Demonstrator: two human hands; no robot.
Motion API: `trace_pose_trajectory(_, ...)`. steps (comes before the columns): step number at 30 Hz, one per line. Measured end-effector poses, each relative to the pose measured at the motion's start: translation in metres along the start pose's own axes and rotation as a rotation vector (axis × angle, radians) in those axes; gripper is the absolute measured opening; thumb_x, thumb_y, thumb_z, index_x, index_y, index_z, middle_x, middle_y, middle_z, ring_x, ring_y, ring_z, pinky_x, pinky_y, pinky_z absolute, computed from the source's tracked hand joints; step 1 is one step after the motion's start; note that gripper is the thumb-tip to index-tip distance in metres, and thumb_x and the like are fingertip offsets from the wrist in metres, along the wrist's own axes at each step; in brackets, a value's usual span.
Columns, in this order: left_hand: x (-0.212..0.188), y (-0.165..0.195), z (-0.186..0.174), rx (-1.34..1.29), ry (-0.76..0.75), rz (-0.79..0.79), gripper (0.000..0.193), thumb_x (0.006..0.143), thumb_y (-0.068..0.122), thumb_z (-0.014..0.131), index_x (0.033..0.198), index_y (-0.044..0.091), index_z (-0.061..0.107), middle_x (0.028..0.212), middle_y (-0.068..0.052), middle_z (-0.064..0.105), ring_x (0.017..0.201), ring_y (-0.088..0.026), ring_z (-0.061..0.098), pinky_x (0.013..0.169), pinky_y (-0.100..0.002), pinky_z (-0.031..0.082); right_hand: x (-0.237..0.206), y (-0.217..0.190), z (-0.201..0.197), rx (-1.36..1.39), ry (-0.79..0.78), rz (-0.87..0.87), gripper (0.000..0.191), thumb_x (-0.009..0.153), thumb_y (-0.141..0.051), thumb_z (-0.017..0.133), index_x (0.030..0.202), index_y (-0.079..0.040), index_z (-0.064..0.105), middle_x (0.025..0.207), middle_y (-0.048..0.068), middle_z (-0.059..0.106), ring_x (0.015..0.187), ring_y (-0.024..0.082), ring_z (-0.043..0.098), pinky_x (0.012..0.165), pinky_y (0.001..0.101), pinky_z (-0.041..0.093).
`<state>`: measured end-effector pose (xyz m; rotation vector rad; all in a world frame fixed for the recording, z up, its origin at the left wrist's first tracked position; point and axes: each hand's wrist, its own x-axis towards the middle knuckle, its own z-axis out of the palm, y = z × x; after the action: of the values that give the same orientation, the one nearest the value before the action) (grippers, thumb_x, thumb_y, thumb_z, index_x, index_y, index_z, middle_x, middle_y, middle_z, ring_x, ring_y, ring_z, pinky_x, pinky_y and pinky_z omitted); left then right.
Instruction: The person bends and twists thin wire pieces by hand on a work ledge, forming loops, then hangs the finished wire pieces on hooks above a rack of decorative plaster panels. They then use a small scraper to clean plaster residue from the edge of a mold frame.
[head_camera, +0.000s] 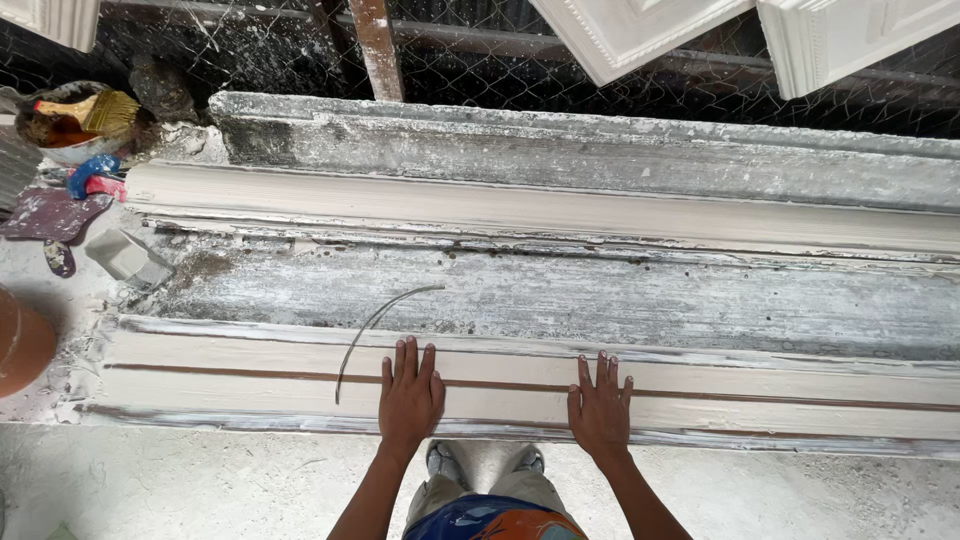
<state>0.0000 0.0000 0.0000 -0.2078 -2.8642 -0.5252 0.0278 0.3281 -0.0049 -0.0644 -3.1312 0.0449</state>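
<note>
A long cream plaster moulding strip (250, 385) lies along the near edge of a plaster-crusted workbench (600, 300), with a thin brown line running its length. My left hand (410, 395) lies flat on the strip, fingers spread, holding nothing. My right hand (600, 405) rests flat on it too, a little to the right. A curved thin wire (375, 325) lies just left of my left hand, arching from the strip onto the bench. A second cream moulding strip (500, 210) runs along the far side of the bench.
At the far left stand a bowl (55, 150) with a brush (100, 110), a blue and red tool (95, 178), a flat trowel (50, 215), a grey block (128, 258) and a brown round vessel (18, 345). White cast panels (640, 30) hang above against wire mesh.
</note>
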Motion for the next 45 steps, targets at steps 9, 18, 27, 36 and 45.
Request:
trace_pose_trajectory(9, 0.0004, 0.0007, 0.0005, -0.018, 0.024, 0.002, 0.05, 0.1, 0.029, 0.046, 0.144, 0.006, 0.054, 0.155, -0.023, 0.043, 0.148, -0.038, 0.035, 0.12, -0.054, 0.026, 0.0013, 0.0023, -0.0012, 0.069, 0.005, 0.017, 0.06, 0.101, -0.042, 0.039, 0.156, -0.018, 0.037, 0.163, 0.018, 0.027, 0.154, 0.035, 0.017, 0.122, 0.0596, 0.012)
trace_pose_trajectory(18, -0.0002, -0.0003, 0.001, -0.036, 0.015, -0.011, 0.051, 0.1, 0.03, 0.045, 0.145, 0.007, 0.054, 0.157, -0.022, 0.041, 0.149, -0.037, 0.033, 0.12, -0.054, 0.024, 0.0011, 0.0046, 0.0005, 0.114, 0.056, 0.0, 0.059, 0.1, -0.042, 0.043, 0.154, -0.018, 0.041, 0.163, 0.019, 0.028, 0.154, 0.036, 0.02, 0.121, 0.0608, 0.013)
trace_pose_trajectory(27, 0.0, -0.0013, 0.0032, -0.026, 0.01, -0.014, 0.052, 0.099, 0.03, 0.045, 0.145, 0.008, 0.054, 0.157, -0.022, 0.041, 0.149, -0.036, 0.033, 0.12, -0.053, 0.023, 0.0004, 0.0057, 0.0011, 0.157, 0.078, -0.003, 0.058, 0.1, -0.043, 0.045, 0.152, -0.018, 0.043, 0.163, 0.018, 0.029, 0.153, 0.036, 0.02, 0.12, 0.0613, 0.013)
trace_pose_trajectory(36, 0.0, -0.0016, 0.0039, -0.016, 0.023, -0.008, 0.05, 0.1, 0.031, 0.045, 0.144, 0.008, 0.055, 0.157, -0.021, 0.042, 0.149, -0.036, 0.034, 0.121, -0.053, 0.024, 0.0008, 0.0055, 0.0015, 0.167, 0.098, -0.002, 0.057, 0.099, -0.042, 0.047, 0.152, -0.019, 0.045, 0.163, 0.017, 0.029, 0.154, 0.036, 0.021, 0.12, 0.062, 0.013)
trace_pose_trajectory(45, 0.0008, -0.0013, 0.0029, -0.04, 0.025, -0.013, 0.05, 0.1, 0.031, 0.045, 0.144, 0.008, 0.055, 0.157, -0.021, 0.042, 0.149, -0.036, 0.033, 0.121, -0.053, 0.023, 0.0015, 0.0065, 0.0028, 0.174, 0.09, -0.002, 0.058, 0.099, -0.043, 0.047, 0.152, -0.02, 0.043, 0.164, 0.017, 0.028, 0.154, 0.035, 0.02, 0.121, 0.0619, 0.013)
